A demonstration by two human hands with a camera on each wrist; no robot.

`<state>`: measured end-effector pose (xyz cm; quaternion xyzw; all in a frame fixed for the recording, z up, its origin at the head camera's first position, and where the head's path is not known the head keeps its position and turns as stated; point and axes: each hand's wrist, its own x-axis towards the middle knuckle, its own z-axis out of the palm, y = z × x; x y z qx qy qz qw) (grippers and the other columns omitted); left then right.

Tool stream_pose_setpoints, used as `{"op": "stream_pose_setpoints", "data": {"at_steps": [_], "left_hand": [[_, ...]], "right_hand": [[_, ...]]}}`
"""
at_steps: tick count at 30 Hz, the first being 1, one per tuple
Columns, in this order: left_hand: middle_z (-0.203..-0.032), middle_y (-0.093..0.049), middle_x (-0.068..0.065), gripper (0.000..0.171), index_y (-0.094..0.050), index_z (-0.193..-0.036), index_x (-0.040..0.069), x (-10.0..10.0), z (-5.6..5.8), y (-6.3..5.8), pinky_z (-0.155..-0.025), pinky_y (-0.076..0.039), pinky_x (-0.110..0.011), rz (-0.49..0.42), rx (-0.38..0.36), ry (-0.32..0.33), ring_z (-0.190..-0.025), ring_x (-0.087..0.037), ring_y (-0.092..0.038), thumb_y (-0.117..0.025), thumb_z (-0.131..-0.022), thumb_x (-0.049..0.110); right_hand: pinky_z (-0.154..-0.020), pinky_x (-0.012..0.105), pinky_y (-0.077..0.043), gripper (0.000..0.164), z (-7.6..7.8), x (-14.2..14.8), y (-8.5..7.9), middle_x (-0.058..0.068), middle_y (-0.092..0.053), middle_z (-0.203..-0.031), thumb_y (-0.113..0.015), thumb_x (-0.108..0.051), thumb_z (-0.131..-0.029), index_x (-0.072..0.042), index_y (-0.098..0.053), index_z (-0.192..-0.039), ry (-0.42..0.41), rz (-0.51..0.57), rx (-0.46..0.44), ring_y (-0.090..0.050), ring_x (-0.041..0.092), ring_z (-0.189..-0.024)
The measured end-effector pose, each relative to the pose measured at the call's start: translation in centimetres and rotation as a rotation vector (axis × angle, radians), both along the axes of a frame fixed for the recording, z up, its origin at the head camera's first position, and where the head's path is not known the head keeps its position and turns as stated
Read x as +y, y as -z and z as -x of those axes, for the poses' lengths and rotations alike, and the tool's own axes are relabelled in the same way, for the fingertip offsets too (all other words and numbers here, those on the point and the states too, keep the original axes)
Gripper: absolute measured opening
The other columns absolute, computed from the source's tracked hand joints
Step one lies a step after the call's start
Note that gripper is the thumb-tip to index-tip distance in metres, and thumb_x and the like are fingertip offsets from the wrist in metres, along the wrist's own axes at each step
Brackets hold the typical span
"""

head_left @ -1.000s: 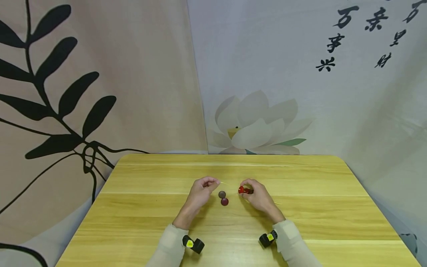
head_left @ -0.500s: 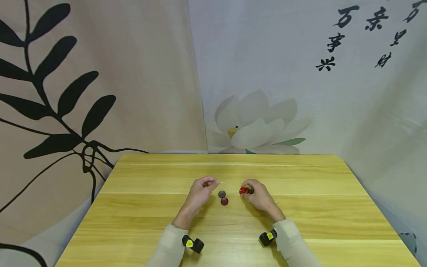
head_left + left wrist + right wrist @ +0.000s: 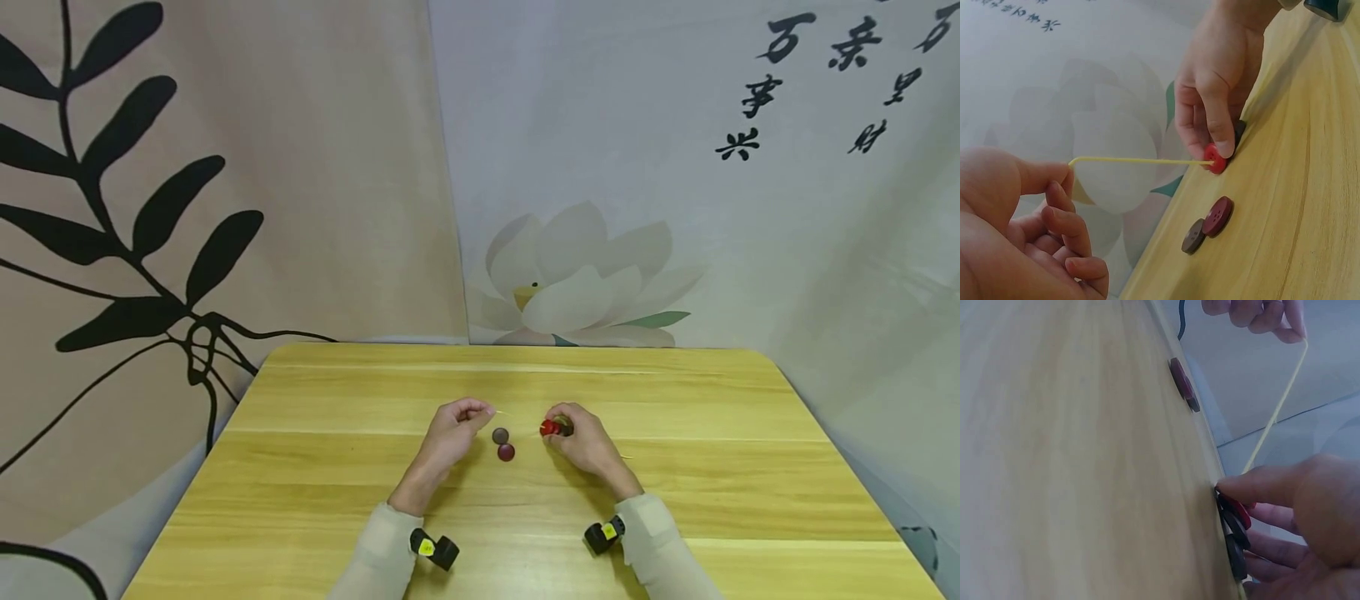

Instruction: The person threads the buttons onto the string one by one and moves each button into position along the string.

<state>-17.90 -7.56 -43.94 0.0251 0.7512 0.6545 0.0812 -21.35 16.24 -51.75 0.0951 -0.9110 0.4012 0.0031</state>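
Observation:
My left hand (image 3: pixel 456 427) pinches a yellow string (image 3: pixel 1141 160) between thumb and forefinger, its other fingers curled loosely. From there the string stretches fairly straight to a round red button (image 3: pixel 1215 159) and enters one of its holes. Thumb and fingers of my right hand (image 3: pixel 585 440) hold that red button, with dark buttons (image 3: pixel 1235 555) stacked behind it, low over the table. Between the hands, a maroon button (image 3: pixel 1217 216) and a grey-brown button (image 3: pixel 1194 236) lie side by side, touching. How the string passes through the dark buttons is hidden by my right fingers.
The wooden table (image 3: pixel 300 500) reaches well out to both sides. A yellow tail of string (image 3: pixel 627 457) shows right of my right wrist. Black wrist cameras (image 3: pixel 446 552) sit on both sleeves. A printed cloth (image 3: pixel 360 167) hangs behind the table.
My right hand has shifted slightly right, and the red button now sits closer in between its fingers. The left hand and the two buttons on the table have stayed about where they were.

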Motion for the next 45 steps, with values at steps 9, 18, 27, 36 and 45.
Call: {"op": "stream_pose_setpoints", "data": {"at_steps": [9,18,27,36,45], "left_hand": [[-0.089,-0.055,-0.003,0.026,-0.066,-0.109,-0.003,0.0,1.1,2.0,-0.065,-0.038,-0.023,0.000,0.002,0.001,-0.080,-0.019,-0.047,-0.061,-0.099,0.020],[-0.090,-0.053,-0.001,0.027,-0.065,-0.111,-0.004,0.3,1.9,3.6,-0.065,-0.037,-0.023,0.018,-0.017,0.002,-0.081,-0.018,-0.046,-0.060,-0.100,0.020],[-0.095,-0.057,-0.004,0.029,-0.065,-0.113,-0.003,0.3,2.0,3.6,-0.068,-0.038,-0.025,0.044,-0.022,-0.007,-0.086,-0.022,-0.049,-0.060,-0.100,0.023],[-0.094,-0.057,-0.004,0.029,-0.067,-0.112,0.001,0.2,2.2,3.8,-0.065,-0.038,-0.025,0.021,-0.019,-0.001,-0.084,-0.021,-0.049,-0.062,-0.099,0.027],[-0.092,-0.057,-0.003,0.027,-0.067,-0.111,0.002,0.5,2.2,3.8,-0.062,-0.037,-0.024,0.007,-0.019,0.000,-0.079,-0.019,-0.048,-0.062,-0.099,0.026]], "right_hand": [[-0.088,0.044,-0.051,0.030,0.1,0.0,-0.1,0.010,-0.064,-0.115,-0.078,-0.002,-0.082,-0.010,-0.067,-0.108,-0.017,0.010,-0.011,-0.062,0.022,-0.097],[-0.096,0.050,-0.048,0.031,-0.5,-0.6,-1.2,0.008,-0.062,-0.125,-0.074,-0.011,-0.089,-0.010,-0.065,-0.118,-0.043,0.096,-0.047,-0.061,0.029,-0.113],[-0.105,0.055,-0.042,0.033,-0.9,-2.1,-3.2,0.007,-0.061,-0.131,-0.070,-0.016,-0.093,-0.007,-0.063,-0.124,-0.177,0.228,-0.016,-0.051,0.032,-0.130],[-0.100,0.059,-0.044,0.033,-1.1,-2.9,-4.5,0.008,-0.062,-0.131,-0.067,-0.021,-0.095,-0.009,-0.062,-0.126,-0.227,0.288,-0.035,-0.051,0.036,-0.129],[-0.100,0.061,-0.042,0.029,-1.1,-3.4,-4.8,0.005,-0.065,-0.125,-0.065,-0.017,-0.096,-0.009,-0.063,-0.124,-0.247,0.253,-0.021,-0.055,0.033,-0.124]]}}
